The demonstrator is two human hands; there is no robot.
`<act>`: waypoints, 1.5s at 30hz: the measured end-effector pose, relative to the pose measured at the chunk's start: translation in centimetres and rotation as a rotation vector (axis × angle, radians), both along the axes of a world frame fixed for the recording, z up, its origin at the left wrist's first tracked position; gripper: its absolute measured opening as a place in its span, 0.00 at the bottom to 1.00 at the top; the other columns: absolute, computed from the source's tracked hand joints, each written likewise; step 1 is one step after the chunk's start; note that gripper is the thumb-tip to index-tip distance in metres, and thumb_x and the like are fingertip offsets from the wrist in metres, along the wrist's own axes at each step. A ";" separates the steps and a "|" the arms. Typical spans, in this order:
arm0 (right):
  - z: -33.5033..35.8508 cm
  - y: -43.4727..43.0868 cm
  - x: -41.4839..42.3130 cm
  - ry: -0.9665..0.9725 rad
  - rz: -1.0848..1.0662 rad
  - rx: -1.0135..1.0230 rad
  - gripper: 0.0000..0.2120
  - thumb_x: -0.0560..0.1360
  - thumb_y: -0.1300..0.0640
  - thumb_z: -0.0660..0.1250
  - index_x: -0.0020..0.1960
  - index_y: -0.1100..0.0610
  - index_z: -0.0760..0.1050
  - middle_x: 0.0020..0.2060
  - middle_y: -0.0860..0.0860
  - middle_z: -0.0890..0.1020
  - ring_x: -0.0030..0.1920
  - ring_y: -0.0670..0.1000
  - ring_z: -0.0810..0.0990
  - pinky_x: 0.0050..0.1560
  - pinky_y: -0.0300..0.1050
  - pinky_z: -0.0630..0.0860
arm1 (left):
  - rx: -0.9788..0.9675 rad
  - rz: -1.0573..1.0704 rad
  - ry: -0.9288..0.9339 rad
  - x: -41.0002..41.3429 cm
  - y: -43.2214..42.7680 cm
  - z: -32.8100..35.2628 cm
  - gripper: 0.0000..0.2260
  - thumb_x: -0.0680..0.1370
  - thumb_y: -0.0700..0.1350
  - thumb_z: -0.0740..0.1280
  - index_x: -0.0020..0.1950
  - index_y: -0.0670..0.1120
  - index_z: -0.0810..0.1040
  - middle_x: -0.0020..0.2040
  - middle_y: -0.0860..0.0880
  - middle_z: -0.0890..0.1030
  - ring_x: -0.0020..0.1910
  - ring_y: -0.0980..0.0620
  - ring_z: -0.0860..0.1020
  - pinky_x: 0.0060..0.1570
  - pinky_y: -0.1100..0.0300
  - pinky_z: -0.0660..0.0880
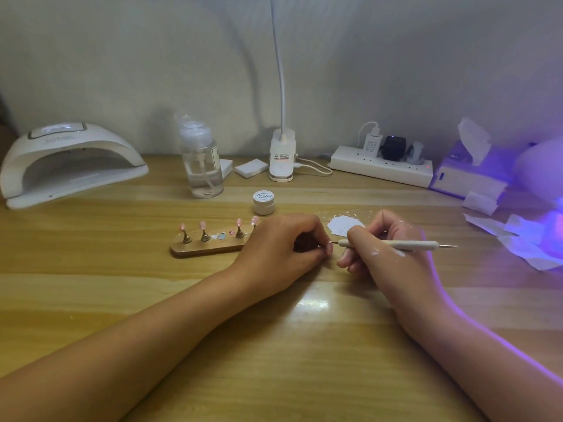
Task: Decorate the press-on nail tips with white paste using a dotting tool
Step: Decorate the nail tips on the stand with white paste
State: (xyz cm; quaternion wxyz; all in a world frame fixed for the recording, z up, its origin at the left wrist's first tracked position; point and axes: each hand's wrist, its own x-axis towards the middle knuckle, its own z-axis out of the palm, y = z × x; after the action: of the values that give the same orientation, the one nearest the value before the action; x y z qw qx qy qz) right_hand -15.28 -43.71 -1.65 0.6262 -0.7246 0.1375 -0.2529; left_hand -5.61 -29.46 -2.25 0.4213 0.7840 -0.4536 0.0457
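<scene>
My left hand [286,242] is curled around a small stand whose pink nail tip [329,247] shows at my fingertips. My right hand [384,248] grips a white dotting tool [408,245], and its left metal point touches that tip. Behind my left hand lies a wooden holder [207,249] with several pink nail tips [202,225] on brass stands. A smear of white paste [342,224] lies on the table beyond my right hand, and specks of it are on that hand. A small white jar [263,202] stands closed behind.
A white nail lamp [70,162] sits at the far left. A pump bottle [202,159], a clip lamp [282,153], white pads [251,167] and a power strip [380,167] line the back. A tissue box [466,175] and loose tissues [524,239] lie at right in purple light.
</scene>
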 end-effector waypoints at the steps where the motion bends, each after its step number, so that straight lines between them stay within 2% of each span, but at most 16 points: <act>1: 0.0 0.0 0.0 -0.004 -0.003 0.002 0.11 0.73 0.63 0.67 0.35 0.56 0.68 0.27 0.55 0.83 0.26 0.47 0.78 0.29 0.36 0.74 | 0.002 0.001 0.000 0.0 0.0 0.0 0.04 0.73 0.39 0.74 0.42 0.49 0.82 0.39 0.54 0.83 0.41 0.54 0.80 0.43 0.50 0.77; 6: 0.1 0.0 -0.2 -0.110 -0.096 0.063 0.11 0.73 0.59 0.69 0.36 0.55 0.69 0.25 0.53 0.79 0.24 0.46 0.75 0.26 0.37 0.71 | 0.004 -0.003 0.014 0.0 0.0 0.1 0.06 0.73 0.39 0.74 0.42 0.50 0.82 0.39 0.58 0.82 0.41 0.58 0.80 0.44 0.52 0.77; 8: 0.0 -0.2 -0.2 -0.149 -0.193 -0.069 0.12 0.75 0.53 0.71 0.38 0.53 0.69 0.25 0.50 0.75 0.26 0.44 0.71 0.27 0.37 0.68 | 0.005 -0.015 0.028 -0.1 0.0 0.1 0.05 0.74 0.39 0.74 0.42 0.48 0.82 0.39 0.59 0.82 0.42 0.58 0.80 0.45 0.52 0.78; 10: -0.1 -0.6 -0.2 -0.162 -0.259 -0.204 0.10 0.77 0.52 0.71 0.42 0.50 0.71 0.29 0.51 0.78 0.29 0.43 0.74 0.29 0.37 0.70 | 0.003 -0.017 0.038 0.0 0.0 0.1 0.03 0.74 0.40 0.74 0.43 0.47 0.83 0.40 0.58 0.83 0.42 0.58 0.81 0.46 0.51 0.78; 13: -0.1 -1.8 0.0 -0.059 -0.263 -0.274 0.08 0.78 0.49 0.70 0.43 0.49 0.75 0.33 0.49 0.83 0.31 0.43 0.79 0.32 0.38 0.73 | -0.001 -0.018 0.058 -0.1 0.0 0.1 0.02 0.74 0.39 0.73 0.43 0.45 0.83 0.41 0.55 0.84 0.43 0.56 0.81 0.47 0.50 0.78; 15: -0.2 -2.7 0.4 0.033 -0.253 -0.168 0.08 0.78 0.49 0.67 0.43 0.52 0.77 0.33 0.48 0.85 0.27 0.43 0.78 0.26 0.35 0.70 | 0.000 -0.026 0.079 -0.1 0.0 0.1 0.02 0.74 0.38 0.72 0.44 0.45 0.83 0.42 0.53 0.84 0.44 0.53 0.82 0.48 0.48 0.78; 17: -0.3 -3.0 0.6 0.074 -0.251 -0.095 0.05 0.77 0.53 0.65 0.45 0.53 0.75 0.32 0.48 0.86 0.24 0.43 0.77 0.23 0.33 0.67 | 0.006 -0.030 0.086 0.0 0.1 0.1 0.02 0.74 0.38 0.72 0.44 0.45 0.83 0.43 0.52 0.84 0.45 0.52 0.82 0.48 0.47 0.78; 21: -0.3 -2.6 0.4 0.127 -0.213 -0.174 0.06 0.74 0.53 0.69 0.45 0.54 0.74 0.33 0.44 0.86 0.32 0.41 0.84 0.34 0.43 0.70 | 0.012 -0.032 0.083 0.1 0.1 0.0 0.03 0.74 0.38 0.72 0.44 0.46 0.83 0.43 0.52 0.85 0.45 0.50 0.82 0.48 0.47 0.78; 24: -0.3 -2.6 0.3 0.151 -0.220 -0.227 0.06 0.72 0.54 0.70 0.41 0.56 0.76 0.30 0.43 0.85 0.28 0.37 0.80 0.32 0.38 0.69 | 0.011 -0.035 0.084 0.1 0.1 0.0 0.05 0.74 0.38 0.72 0.44 0.47 0.82 0.43 0.52 0.84 0.45 0.52 0.82 0.48 0.47 0.78; 30: -0.3 -2.4 0.2 0.132 -0.245 -0.250 0.06 0.73 0.54 0.69 0.41 0.54 0.74 0.31 0.44 0.85 0.32 0.45 0.82 0.39 0.48 0.76 | 0.012 -0.036 0.092 0.2 0.1 -0.1 0.06 0.74 0.37 0.72 0.43 0.49 0.82 0.43 0.53 0.84 0.45 0.53 0.82 0.49 0.48 0.78; 33: 0.2 -1.8 0.0 -0.039 -0.225 -0.202 0.04 0.80 0.53 0.64 0.48 0.51 0.72 0.37 0.44 0.87 0.33 0.47 0.84 0.32 0.47 0.77 | 0.015 -0.044 0.099 0.2 0.1 0.0 0.06 0.74 0.36 0.72 0.43 0.48 0.82 0.43 0.53 0.85 0.46 0.53 0.83 0.50 0.47 0.78; 35: 0.5 -1.0 -0.1 -0.081 -0.126 -0.131 0.01 0.82 0.54 0.64 0.52 0.50 0.73 0.40 0.45 0.87 0.36 0.46 0.85 0.30 0.41 0.77 | 0.010 -0.047 0.100 0.2 0.1 0.0 0.06 0.74 0.37 0.73 0.43 0.48 0.82 0.43 0.53 0.85 0.45 0.53 0.83 0.49 0.47 0.79; 37: 0.5 -0.3 -0.2 -0.077 -0.061 -0.035 0.04 0.80 0.54 0.68 0.48 0.54 0.76 0.36 0.48 0.86 0.31 0.44 0.82 0.27 0.35 0.74 | 0.005 -0.042 0.101 0.3 0.1 0.0 0.05 0.73 0.38 0.74 0.43 0.47 0.82 0.43 0.53 0.85 0.45 0.53 0.83 0.48 0.48 0.78; 40: 0.3 0.3 -0.2 -0.057 -0.049 0.096 0.10 0.78 0.54 0.71 0.44 0.58 0.72 0.25 0.52 0.80 0.22 0.45 0.73 0.22 0.34 0.68 | 0.001 -0.042 0.112 0.4 0.1 -0.1 0.03 0.73 0.39 0.74 0.43 0.46 0.82 0.42 0.52 0.84 0.44 0.52 0.82 0.47 0.47 0.78; 42: 0.3 0.3 -0.2 -0.043 -0.040 0.143 0.09 0.77 0.58 0.71 0.44 0.57 0.70 0.26 0.54 0.82 0.22 0.47 0.76 0.23 0.36 0.71 | -0.004 -0.040 0.100 0.5 0.1 -0.1 0.03 0.73 0.39 0.75 0.43 0.46 0.82 0.40 0.54 0.83 0.42 0.54 0.82 0.46 0.49 0.78; 45: 0.2 0.2 -0.1 -0.013 -0.014 0.116 0.10 0.73 0.64 0.68 0.37 0.57 0.69 0.26 0.56 0.83 0.23 0.48 0.77 0.25 0.36 0.74 | -0.010 -0.035 0.081 0.5 0.0 -0.2 0.03 0.73 0.39 0.75 0.42 0.46 0.82 0.39 0.56 0.83 0.41 0.55 0.81 0.45 0.50 0.77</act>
State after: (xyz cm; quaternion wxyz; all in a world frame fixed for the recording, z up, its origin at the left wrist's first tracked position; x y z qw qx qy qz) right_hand -15.34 -43.48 -1.41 0.6663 -0.6844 0.1528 -0.2535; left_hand -5.13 -29.42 -2.43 0.4441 0.7749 -0.4496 0.0090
